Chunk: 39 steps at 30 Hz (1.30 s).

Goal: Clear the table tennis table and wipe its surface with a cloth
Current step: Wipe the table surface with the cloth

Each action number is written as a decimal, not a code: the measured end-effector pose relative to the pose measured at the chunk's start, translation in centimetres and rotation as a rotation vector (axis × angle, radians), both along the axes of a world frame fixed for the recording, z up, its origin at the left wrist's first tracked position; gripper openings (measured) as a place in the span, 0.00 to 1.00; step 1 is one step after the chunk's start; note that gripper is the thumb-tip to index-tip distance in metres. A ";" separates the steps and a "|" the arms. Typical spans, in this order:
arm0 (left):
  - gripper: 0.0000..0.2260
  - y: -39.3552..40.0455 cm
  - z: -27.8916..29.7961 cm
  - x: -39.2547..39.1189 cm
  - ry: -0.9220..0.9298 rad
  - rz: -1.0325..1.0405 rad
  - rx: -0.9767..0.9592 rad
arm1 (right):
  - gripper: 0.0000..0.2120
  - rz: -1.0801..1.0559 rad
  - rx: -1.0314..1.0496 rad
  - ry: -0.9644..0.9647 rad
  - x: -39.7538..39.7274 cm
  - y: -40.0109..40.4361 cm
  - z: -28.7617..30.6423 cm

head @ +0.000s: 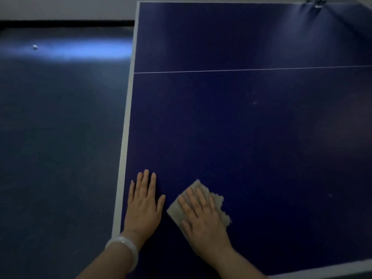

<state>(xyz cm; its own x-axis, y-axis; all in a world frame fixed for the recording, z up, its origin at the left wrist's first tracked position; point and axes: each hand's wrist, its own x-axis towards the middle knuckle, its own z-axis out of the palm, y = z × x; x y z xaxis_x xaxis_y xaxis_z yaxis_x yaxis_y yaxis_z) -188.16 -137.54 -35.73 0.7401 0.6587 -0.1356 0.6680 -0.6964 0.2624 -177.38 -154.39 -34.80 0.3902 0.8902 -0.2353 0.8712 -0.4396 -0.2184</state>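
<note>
Dim light falls over a dark blue table tennis table with a pale grey edge band (128,125) and a thin white centre line, seen from above at its near left corner. On that corner lies a small beige, slightly frayed cloth (218,200), flat on the blue top, a little in from both the left edge and the near edge. It looks soft, light and limp, so I judge it will bunch or slide out from under the palm unless pressure is kept broad and even; flat-hand pressure across its middle suits wiping, and a pinch at any loose corner would do for lifting it. The right hand (203,214) lies spread on top of the cloth, fingers straight and slightly apart, pressing it to the table and covering most of it, with cloth showing beyond the fingertips and along the right side. The left hand (144,204) rests just beside it, flat on the bare top with fingers extended and nothing held, a pale smooth bangle (125,248) on its wrist. Faint whitish specks mark the surface further out. At the far right corner some shiny object (316,2) is too blurred to identify. Beyond the table, a small white ball (35,47) sits on the dark blue floor (60,137)
</note>
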 end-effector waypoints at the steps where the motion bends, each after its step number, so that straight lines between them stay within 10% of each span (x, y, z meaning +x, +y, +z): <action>1: 0.32 -0.2 -0.3 -0.2 0.014 -0.011 0.024 | 0.28 0.024 -0.007 -0.036 1.7 0.6 -0.2; 9: 0.30 -0.6 -0.7 0.0 0.038 -0.018 0.093 | 0.29 -0.916 -0.096 -0.006 11.4 -4.5 0.2; 18: 0.30 -0.5 -0.6 -0.2 0.088 -0.030 0.072 | 0.28 -0.081 0.054 -0.097 -0.1 0.5 -1.0; 29: 0.24 -2.0 0.0 2.4 -0.134 0.001 -0.024 | 0.36 -0.679 -0.138 -0.095 6.0 -12.2 -0.9; 39: 0.28 -14.1 1.0 16.5 -0.113 -0.260 -0.031 | 0.28 -0.312 0.038 -0.030 8.5 -21.2 -1.3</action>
